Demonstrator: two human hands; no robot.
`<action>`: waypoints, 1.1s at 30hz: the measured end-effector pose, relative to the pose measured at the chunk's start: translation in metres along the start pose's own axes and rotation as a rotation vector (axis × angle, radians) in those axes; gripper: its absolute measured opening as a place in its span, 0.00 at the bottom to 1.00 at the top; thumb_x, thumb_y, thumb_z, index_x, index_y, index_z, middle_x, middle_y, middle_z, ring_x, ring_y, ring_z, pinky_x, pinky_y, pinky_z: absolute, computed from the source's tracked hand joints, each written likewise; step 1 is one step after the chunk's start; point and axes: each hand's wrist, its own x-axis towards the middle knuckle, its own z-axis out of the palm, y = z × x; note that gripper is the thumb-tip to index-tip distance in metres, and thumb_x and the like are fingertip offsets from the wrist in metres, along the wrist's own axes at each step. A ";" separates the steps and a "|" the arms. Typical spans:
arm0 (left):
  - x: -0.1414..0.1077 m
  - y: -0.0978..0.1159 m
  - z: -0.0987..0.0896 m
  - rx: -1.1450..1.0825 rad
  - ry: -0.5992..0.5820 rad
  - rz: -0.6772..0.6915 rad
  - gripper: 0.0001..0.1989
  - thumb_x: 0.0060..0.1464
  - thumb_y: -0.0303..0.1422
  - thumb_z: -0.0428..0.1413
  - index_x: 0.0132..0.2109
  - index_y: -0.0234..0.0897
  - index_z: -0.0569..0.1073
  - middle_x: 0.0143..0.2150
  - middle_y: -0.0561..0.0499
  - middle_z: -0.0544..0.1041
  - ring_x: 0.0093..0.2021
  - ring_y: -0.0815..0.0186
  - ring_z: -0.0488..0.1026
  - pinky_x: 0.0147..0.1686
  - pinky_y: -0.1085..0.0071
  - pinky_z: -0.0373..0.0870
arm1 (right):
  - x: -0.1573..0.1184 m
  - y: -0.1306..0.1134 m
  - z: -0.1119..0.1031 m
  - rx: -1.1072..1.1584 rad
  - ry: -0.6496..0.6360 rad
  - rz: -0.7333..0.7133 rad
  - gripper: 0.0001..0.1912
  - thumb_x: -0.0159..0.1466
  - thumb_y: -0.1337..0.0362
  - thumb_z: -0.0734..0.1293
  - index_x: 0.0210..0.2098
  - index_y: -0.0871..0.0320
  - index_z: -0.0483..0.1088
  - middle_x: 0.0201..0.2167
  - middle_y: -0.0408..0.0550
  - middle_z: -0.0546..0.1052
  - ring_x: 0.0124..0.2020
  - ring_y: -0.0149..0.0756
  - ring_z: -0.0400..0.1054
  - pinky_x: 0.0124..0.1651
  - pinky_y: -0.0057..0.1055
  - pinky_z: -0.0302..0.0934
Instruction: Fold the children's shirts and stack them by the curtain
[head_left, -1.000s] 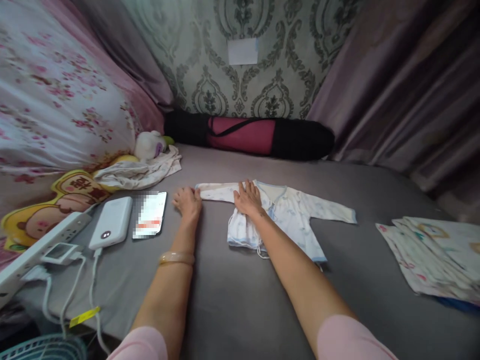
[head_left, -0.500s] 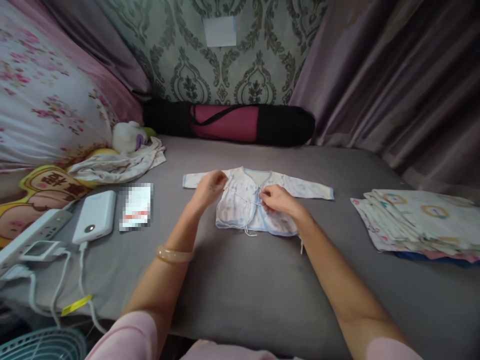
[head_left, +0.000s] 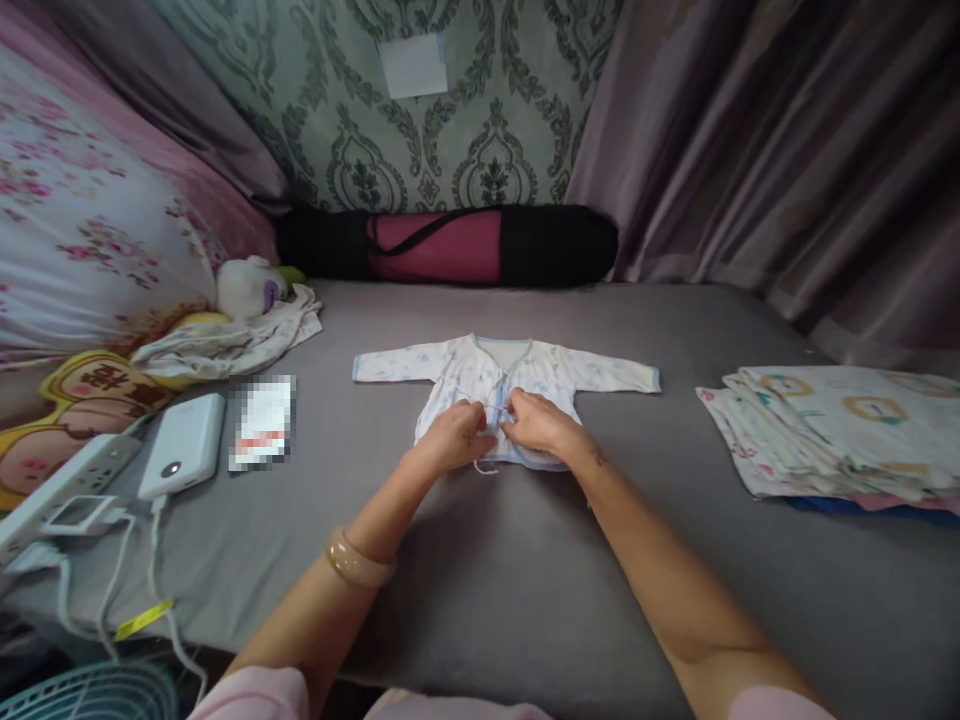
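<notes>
A small white baby shirt (head_left: 484,375) with light blue trim lies flat on the grey sheet, its sleeves spread to both sides. Over the left part of its front, my left hand (head_left: 459,432) is closed in a pinch on a thin white tie string. My right hand (head_left: 536,422) pinches the string too, close beside it on the right part of the front. A short stretch of string (head_left: 495,407) runs between my fingertips. Another string end (head_left: 486,468) hangs from the bottom hem.
Folded cloths (head_left: 847,430) are stacked at the right. On the left lie a power bank (head_left: 182,445), a power strip (head_left: 75,480) with cables, a blurred packet (head_left: 262,422) and a plush toy (head_left: 247,287). A black and red roll bag (head_left: 442,245) lies along the wall.
My left hand has moved from the shirt's left shoulder side down and right to its front middle, near my right hand. The view has shifted slightly.
</notes>
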 end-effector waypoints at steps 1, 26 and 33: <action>-0.001 0.001 0.002 0.016 0.022 -0.018 0.05 0.51 0.31 0.54 0.36 0.36 0.71 0.34 0.49 0.71 0.35 0.65 0.69 0.34 0.72 0.63 | 0.002 0.002 0.001 0.006 0.001 -0.002 0.14 0.61 0.65 0.63 0.46 0.61 0.67 0.46 0.57 0.75 0.47 0.43 0.69 0.42 0.29 0.57; -0.012 0.005 0.003 -0.142 0.038 -0.007 0.16 0.57 0.42 0.52 0.46 0.38 0.74 0.34 0.49 0.76 0.32 0.64 0.71 0.30 0.73 0.61 | 0.004 0.019 -0.015 0.787 -0.130 0.042 0.04 0.62 0.72 0.63 0.35 0.61 0.70 0.23 0.42 0.74 0.21 0.26 0.68 0.22 0.19 0.61; -0.023 -0.044 -0.037 -0.069 0.222 -0.344 0.14 0.56 0.39 0.48 0.34 0.36 0.74 0.29 0.49 0.75 0.30 0.64 0.70 0.30 0.72 0.59 | -0.008 0.058 -0.039 0.548 0.070 0.215 0.11 0.64 0.70 0.62 0.24 0.62 0.68 0.23 0.47 0.75 0.20 0.27 0.70 0.20 0.20 0.62</action>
